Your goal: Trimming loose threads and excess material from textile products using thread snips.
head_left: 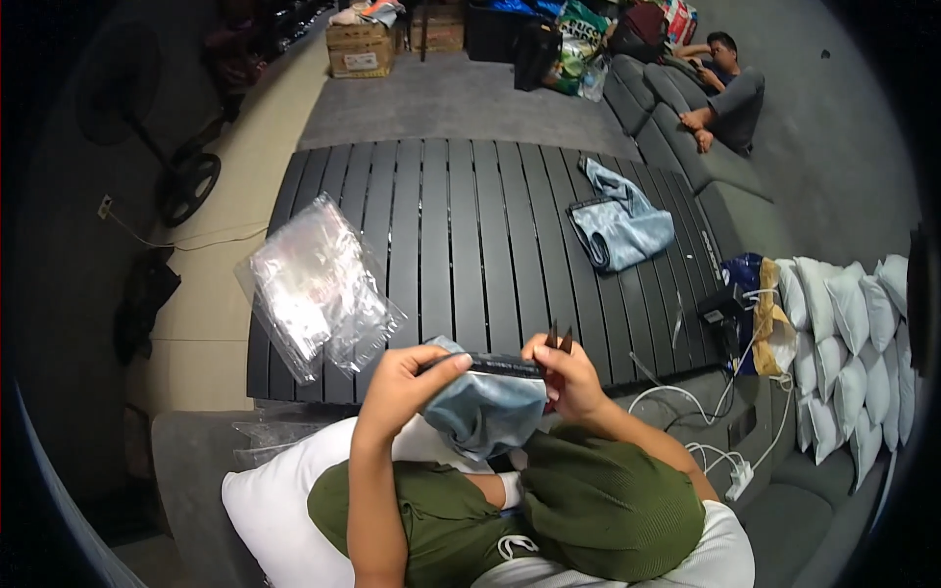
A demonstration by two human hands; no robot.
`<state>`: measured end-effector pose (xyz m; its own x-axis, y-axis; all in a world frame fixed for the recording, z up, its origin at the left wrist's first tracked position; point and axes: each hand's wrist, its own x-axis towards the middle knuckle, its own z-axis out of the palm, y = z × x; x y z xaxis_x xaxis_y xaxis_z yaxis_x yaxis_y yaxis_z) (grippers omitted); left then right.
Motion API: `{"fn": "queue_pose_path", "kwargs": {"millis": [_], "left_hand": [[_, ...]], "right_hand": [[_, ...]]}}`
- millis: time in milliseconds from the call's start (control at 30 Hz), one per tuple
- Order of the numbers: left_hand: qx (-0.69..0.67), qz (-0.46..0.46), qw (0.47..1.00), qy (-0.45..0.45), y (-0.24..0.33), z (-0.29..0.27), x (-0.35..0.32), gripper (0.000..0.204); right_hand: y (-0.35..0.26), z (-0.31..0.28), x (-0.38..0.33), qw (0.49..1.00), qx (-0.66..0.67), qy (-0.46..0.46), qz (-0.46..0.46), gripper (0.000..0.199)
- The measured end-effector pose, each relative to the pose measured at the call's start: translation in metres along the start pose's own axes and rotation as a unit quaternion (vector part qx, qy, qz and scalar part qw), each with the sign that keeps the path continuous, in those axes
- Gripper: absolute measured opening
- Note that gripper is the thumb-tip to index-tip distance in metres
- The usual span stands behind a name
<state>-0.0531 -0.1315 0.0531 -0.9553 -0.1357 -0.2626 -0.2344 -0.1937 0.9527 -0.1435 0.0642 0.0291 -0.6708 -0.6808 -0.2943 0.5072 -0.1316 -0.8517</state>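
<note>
Above my lap, a light blue mottled garment [490, 412] with a black elastic waistband hangs bunched up. My left hand [407, 382] is closed on the left end of its waistband, thumb on top. At the other end my right hand [569, 380] is closed around small dark snips [560, 338], their two pointed blades upward and apart. Its fingers also meet the waistband's right end; whether they grip it I cannot tell. A second blue garment [627, 220] with a black band lies folded loosely on the black slatted table [470, 235], at the far right.
Clear plastic bags [319, 284] lie stacked on the table's left side. At right are stacked white pillow-like packs [843, 333], a white power strip [741, 478] and cables. A white pillow [284, 510] is beside my lap. Another person [725, 93] sits on the grey sofa.
</note>
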Motion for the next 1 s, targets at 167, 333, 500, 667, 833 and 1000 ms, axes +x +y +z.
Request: {"fn": "queue_pose_path", "kwargs": {"millis": [167, 333, 500, 667, 833, 1000], "left_hand": [[0.015, -0.026, 0.999, -0.045, -0.012, -0.005, 0.005, 0.029], [0.055, -0.090, 0.979, -0.177, -0.022, 0.002, 0.002, 0.044], [0.047, -0.027, 0.966, -0.252, -0.026, 0.016, 0.010, 0.032], [0.000, -0.055, 0.973, -0.224, -0.017, 0.022, 0.008, 0.028], [-0.216, -0.077, 0.971, -0.074, -0.020, 0.033, 0.011, 0.024], [-0.449, 0.083, 0.888, 0.052, 0.007, 0.011, -0.002, 0.035]], "right_hand": [[-0.010, -0.013, -0.003, 0.994, 0.099, -0.043, 0.000, 0.018], [-0.019, -0.013, -0.004, 0.992, 0.107, -0.057, -0.038, 0.013], [-0.020, -0.013, -0.002, 0.991, 0.112, -0.060, -0.039, 0.012], [-0.046, -0.017, 0.017, 0.997, -0.011, -0.047, -0.060, 0.011], [-0.077, -0.026, 0.058, 0.981, -0.160, -0.020, -0.106, 0.027], [-0.084, -0.028, 0.054, 0.979, -0.185, -0.052, -0.073, 0.036]]}}
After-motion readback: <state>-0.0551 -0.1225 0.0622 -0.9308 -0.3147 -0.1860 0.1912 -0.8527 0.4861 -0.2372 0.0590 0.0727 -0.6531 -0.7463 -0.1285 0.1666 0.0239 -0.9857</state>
